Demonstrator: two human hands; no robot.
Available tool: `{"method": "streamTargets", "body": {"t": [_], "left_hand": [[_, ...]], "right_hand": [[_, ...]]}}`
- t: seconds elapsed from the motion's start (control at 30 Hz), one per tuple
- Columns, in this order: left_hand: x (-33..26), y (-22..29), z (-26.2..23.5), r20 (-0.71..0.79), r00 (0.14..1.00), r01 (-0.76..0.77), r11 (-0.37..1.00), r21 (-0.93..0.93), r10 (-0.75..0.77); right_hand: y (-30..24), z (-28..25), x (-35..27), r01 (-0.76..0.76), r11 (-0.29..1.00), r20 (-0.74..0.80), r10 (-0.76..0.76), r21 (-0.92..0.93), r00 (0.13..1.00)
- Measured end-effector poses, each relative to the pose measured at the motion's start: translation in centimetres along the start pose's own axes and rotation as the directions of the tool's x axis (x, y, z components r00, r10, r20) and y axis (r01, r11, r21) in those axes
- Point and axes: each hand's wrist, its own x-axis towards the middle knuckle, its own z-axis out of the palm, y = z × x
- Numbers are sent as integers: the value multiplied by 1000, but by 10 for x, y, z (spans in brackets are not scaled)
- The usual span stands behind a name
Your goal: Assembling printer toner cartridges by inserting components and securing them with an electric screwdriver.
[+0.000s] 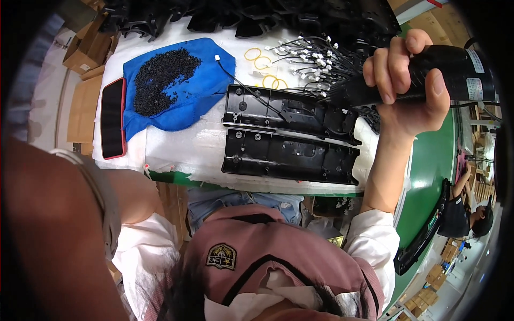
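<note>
My right hand (pixel 404 80) is wrapped round a black corded electric screwdriver (pixel 447 72), raised at the right with its narrow end toward the left. Below and left of that end lie two long black plastic half shells, a far one (pixel 276 109) and a near one (pixel 289 155), side by side with their hollow faces up. A black cable with a white connector (pixel 217 58) runs from the blue cloth into the far shell. My left arm fills the left edge close to the camera, and its hand is out of view.
Small black screws (pixel 160 77) are heaped on a blue cloth (pixel 206 109). A red-edged phone (pixel 113 120) lies left of it. Yellow rubber bands (pixel 262 62) and many white-plugged cables (pixel 316 61) lie farther back, before black plastic parts (pixel 257 16). Another person (pixel 463 214) is at far right.
</note>
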Motion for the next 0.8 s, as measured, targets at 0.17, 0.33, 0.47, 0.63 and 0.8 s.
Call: {"method": "streamTargets", "body": {"t": [0.17, 0.33, 0.47, 0.63, 0.8], "left_hand": [[16, 27, 82, -34, 999, -35, 999, 11, 36], [34, 49, 103, -45, 987, -148, 986, 75, 152], [52, 59, 113, -41, 961, -267, 954, 140, 275], [54, 61, 105, -118, 944, -278, 937, 213, 307], [45, 67, 104, -217, 924, -268, 938, 222, 315]], "right_hand": [[-2, 7, 2, 11, 997, -40, -14, -74, 999], [-7, 14, 0, -20, 992, -74, 11, -124, 997], [-5, 17, -6, -22, 994, -158, 5, -110, 987], [-10, 20, -12, 12, 997, -139, -22, -77, 990], [-11, 13, -5, 73, 997, -109, -75, -22, 991]]}}
